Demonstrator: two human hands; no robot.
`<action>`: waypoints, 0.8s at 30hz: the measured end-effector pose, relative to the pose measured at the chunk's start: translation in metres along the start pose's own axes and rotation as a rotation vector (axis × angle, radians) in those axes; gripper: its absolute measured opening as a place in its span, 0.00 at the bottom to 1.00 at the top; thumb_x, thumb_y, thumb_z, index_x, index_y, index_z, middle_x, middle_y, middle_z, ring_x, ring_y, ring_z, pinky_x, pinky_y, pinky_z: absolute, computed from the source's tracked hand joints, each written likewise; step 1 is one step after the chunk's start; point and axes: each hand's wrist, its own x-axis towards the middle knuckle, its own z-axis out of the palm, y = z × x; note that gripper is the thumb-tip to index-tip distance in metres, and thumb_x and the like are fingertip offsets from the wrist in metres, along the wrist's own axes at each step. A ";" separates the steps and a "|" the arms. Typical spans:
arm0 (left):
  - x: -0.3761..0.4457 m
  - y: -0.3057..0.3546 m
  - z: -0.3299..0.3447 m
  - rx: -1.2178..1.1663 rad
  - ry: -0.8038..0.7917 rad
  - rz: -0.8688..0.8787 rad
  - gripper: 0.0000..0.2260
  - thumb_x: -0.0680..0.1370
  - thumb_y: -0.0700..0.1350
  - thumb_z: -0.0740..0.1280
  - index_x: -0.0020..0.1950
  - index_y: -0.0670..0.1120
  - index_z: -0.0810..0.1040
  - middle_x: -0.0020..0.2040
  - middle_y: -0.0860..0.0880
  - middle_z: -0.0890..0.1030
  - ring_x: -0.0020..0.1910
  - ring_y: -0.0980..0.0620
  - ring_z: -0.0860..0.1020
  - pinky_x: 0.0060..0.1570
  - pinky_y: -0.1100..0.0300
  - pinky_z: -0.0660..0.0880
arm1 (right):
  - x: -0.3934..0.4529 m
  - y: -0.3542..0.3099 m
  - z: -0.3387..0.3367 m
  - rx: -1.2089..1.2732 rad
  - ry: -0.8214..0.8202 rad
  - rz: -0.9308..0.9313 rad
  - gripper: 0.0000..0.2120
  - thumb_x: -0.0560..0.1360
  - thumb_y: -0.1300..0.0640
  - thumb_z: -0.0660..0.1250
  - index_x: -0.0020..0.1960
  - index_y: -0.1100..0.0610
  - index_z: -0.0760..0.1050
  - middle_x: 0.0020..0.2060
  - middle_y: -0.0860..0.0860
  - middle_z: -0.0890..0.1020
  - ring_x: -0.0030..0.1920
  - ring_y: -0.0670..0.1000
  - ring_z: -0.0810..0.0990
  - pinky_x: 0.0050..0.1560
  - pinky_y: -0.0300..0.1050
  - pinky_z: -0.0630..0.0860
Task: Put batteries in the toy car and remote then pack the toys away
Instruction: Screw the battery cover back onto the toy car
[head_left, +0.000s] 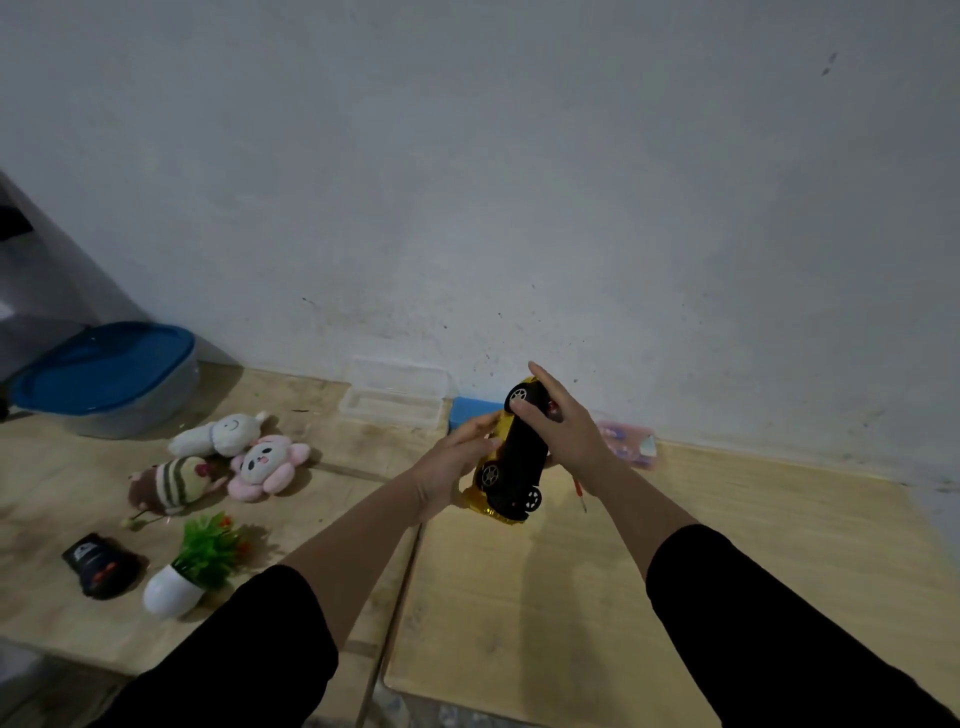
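The yellow toy car (511, 457) is held above the wooden table (727, 519), turned over so its black underside and wheels face me. My left hand (457, 462) grips its left side with curled fingers. My right hand (563, 431) holds the far end, thumb across the underside near a front wheel, index finger pointing up. A thin red-handled tool (579, 493) shows just below my right wrist; I cannot tell whether it is held or lying on the table. The black remote (101, 566) lies at the near left.
Three plush toys (223, 462) and a small plant in a white pot (182, 577) lie on the left tabletop. A blue-lidded tub (104, 374) stands at the far left. By the wall are an open clear plastic box (395, 400), a blue block (472, 410) and a pink packet (628, 441).
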 end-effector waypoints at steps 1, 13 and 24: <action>-0.002 0.001 0.001 -0.004 -0.027 -0.015 0.22 0.74 0.54 0.67 0.67 0.63 0.69 0.68 0.52 0.73 0.66 0.43 0.72 0.58 0.33 0.72 | 0.000 0.001 -0.002 0.057 -0.018 0.000 0.28 0.75 0.44 0.66 0.71 0.36 0.59 0.65 0.49 0.69 0.61 0.53 0.73 0.51 0.55 0.81; -0.010 -0.019 0.021 0.460 0.134 0.098 0.36 0.76 0.54 0.67 0.76 0.64 0.47 0.71 0.51 0.69 0.64 0.55 0.71 0.63 0.54 0.70 | -0.004 0.026 -0.017 -0.350 -0.103 -0.050 0.31 0.75 0.41 0.64 0.73 0.36 0.52 0.67 0.50 0.72 0.60 0.54 0.76 0.47 0.51 0.81; -0.044 -0.114 -0.001 0.703 0.306 0.018 0.40 0.73 0.52 0.70 0.76 0.64 0.47 0.69 0.52 0.72 0.62 0.51 0.76 0.58 0.60 0.73 | -0.011 0.107 0.038 -0.613 -0.323 0.053 0.33 0.77 0.45 0.62 0.76 0.47 0.50 0.68 0.56 0.72 0.66 0.57 0.73 0.60 0.51 0.72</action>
